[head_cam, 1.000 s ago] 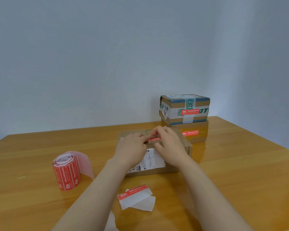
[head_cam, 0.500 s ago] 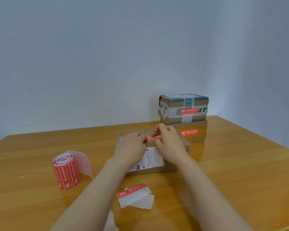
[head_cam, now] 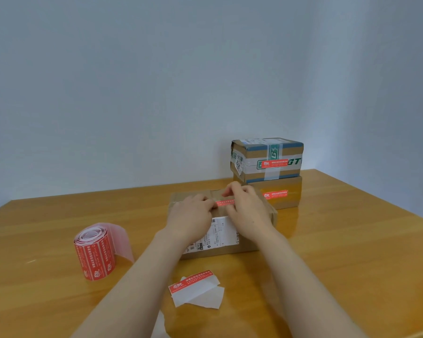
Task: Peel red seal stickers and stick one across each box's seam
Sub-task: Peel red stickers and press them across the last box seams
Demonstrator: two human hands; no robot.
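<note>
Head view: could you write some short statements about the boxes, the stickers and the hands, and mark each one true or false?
1. The sticker roll stands left of the near box. True.
2. Neither stacked box at the back has a red seal. False: the upper box and the lower box each show one on the front.
3. The left hand and the right hand are at the ends of the red sticker on top of the near box. True.
4. The loose sticker strip lies on the near box. False: it lies on the table, in front of that box.
</note>
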